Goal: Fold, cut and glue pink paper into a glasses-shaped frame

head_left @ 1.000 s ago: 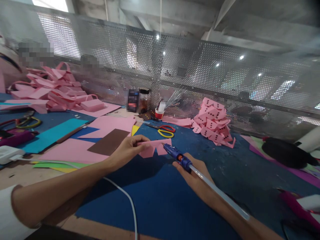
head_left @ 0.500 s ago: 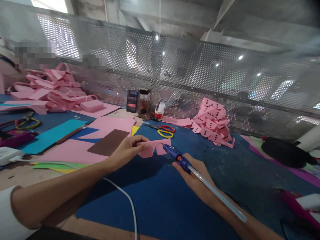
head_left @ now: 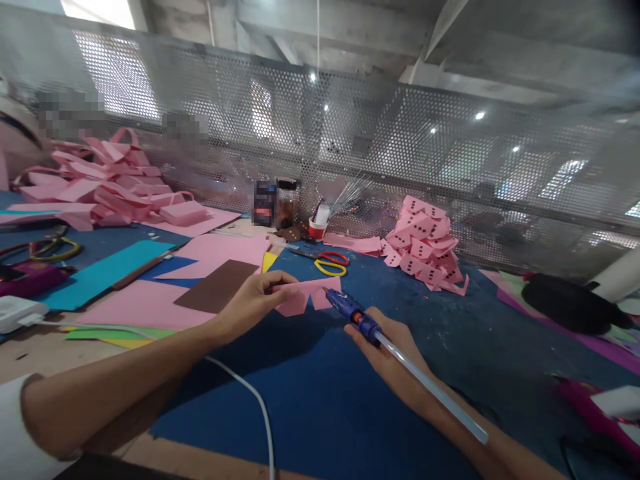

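My left hand [head_left: 253,302] pinches a small pink foam cut-out [head_left: 310,295] with a zigzag lower edge, held just above the blue mat [head_left: 320,393]. My right hand [head_left: 387,350] grips a blue hot glue gun [head_left: 353,312] with a long clear glue stick [head_left: 433,390] sticking out of its back. The gun's nozzle touches the right part of the pink cut-out. A white cord [head_left: 250,393] trails under my left forearm toward the table's front edge.
A heap of pink dotted cut-outs [head_left: 425,250] lies behind, red-and-yellow scissors [head_left: 330,262] beside it. Pink, brown and teal foam sheets [head_left: 210,267] cover the left side, with a pile of pink pieces [head_left: 110,183] far left. A perforated metal screen [head_left: 350,147] closes the back.
Both hands stay nearly still; the glue gun's nozzle rests on the pink cut-out throughout. The view has shifted only slightly.
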`<act>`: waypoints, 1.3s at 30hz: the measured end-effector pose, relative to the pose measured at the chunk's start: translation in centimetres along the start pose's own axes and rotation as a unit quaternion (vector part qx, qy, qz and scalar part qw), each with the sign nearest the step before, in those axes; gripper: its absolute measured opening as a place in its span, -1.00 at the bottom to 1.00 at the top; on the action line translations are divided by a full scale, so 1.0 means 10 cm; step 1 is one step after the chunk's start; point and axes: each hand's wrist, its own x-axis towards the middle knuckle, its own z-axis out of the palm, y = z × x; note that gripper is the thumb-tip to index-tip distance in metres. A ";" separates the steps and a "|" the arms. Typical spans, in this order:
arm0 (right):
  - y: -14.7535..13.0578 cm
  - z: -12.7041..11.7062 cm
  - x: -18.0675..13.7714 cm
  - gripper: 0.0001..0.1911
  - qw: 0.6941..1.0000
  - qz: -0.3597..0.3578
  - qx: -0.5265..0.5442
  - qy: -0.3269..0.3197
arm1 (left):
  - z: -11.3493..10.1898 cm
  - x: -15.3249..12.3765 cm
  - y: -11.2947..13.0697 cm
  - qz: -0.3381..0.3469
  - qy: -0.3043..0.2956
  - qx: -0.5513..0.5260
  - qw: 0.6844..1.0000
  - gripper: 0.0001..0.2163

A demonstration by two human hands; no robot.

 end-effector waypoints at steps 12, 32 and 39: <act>-0.04 -0.01 -0.02 -0.72 0.999 -0.001 0.035 0.022 | 0.00 0.00 0.01 -0.002 -0.002 -0.014 1.000 -0.71; 0.00 -0.01 0.09 -0.58 0.980 0.086 0.168 -0.061 | -0.30 0.18 -0.22 -0.038 0.125 -0.156 0.979 -0.73; 0.04 0.04 0.25 -0.60 0.981 0.066 0.129 -0.130 | -0.44 0.22 -0.41 -0.088 0.159 -0.182 0.966 -0.74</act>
